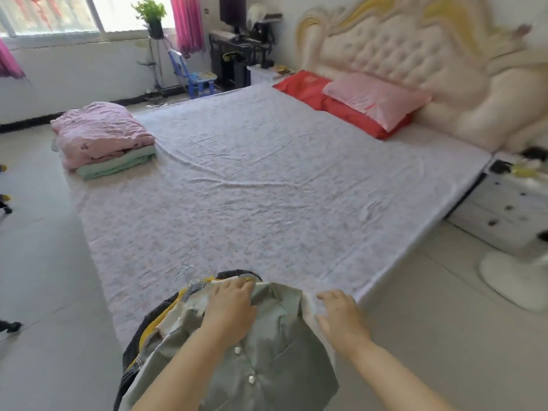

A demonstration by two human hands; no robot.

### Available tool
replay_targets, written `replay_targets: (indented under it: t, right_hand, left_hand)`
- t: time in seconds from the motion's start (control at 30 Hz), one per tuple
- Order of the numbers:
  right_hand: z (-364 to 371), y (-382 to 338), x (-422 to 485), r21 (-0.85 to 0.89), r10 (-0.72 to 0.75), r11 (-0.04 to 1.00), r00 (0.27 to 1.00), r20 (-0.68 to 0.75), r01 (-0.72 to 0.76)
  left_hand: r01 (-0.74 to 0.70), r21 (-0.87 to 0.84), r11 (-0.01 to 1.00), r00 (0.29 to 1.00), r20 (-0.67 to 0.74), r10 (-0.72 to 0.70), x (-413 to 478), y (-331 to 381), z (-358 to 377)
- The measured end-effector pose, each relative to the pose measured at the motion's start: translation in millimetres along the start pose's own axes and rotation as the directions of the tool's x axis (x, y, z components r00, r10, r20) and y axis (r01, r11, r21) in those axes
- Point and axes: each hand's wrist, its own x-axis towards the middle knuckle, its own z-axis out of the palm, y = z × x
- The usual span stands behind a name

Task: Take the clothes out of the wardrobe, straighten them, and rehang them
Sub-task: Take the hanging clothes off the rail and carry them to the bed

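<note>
Clothes pile (pixel 154 330) overhangs bed (pixel 267 188) near corner. L hand (pixel 229 304) flat on grey shirt (pixel 275 360); R hand (pixel 341 317) bent at its hem, grip unclear. Risk: pile slides off bed edge, hangers (pixel 185 271) snag.

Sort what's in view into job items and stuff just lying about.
Job: grey shirt, clothes pile beneath it, wire hangers, left hand, right hand.
Lying about: folded bedding, pillows, bedside drawers, potted plant.
</note>
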Motion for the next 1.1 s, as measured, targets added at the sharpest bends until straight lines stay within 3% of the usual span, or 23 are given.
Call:
replay_targets:
  t: [0.1,0.2,0.37,0.53,0.83,0.93,1.1]
  right_hand:
    - [-16.5,37.3,-64.1,0.02,0.192,0.981,0.977,-0.093,-0.191]
    - [-32.9,77.8,-137.6,0.01,0.382,0.922,0.908,-0.175,-0.386]
    - [-53.7,133.5,-272.3,0.063,0.659,0.739,0.7,-0.275,-0.67]
    - [-59.0,157.4,-427.9,0.183,0.843,0.483,0.397,-0.363,-0.856]
    - [-35.7,121.4,-725.2,0.345,0.927,-0.048,-0.17,-0.335,-0.937]
    - [-26.5,104.0,-813.5,0.351,0.9,-0.196,-0.31,-0.306,-0.916]
    - [-20.8,83.3,-929.5,0.378,0.824,-0.376,-0.492,-0.282,-0.846]
  left_hand:
    - [-0.215,0.049,0.975,0.975,0.061,0.212,-2.2,56.2,-1.2]
    - [-0.456,0.071,0.887,0.888,0.1,0.448,-13.1,129.4,0.6]
    - [-0.752,0.095,0.652,0.658,0.16,0.736,-61.0,263.2,15.5]
    - [-0.941,0.065,0.333,0.339,0.199,0.919,-158.9,385.7,43.1]
    - [-0.973,-0.021,-0.231,-0.227,0.285,0.931,-435.5,540.1,106.0]
    - [-0.919,-0.064,-0.388,-0.39,0.278,0.878,-531.7,566.9,125.6]
    - [-0.812,-0.121,-0.571,-0.582,0.235,0.778,-663.8,598.6,149.4]
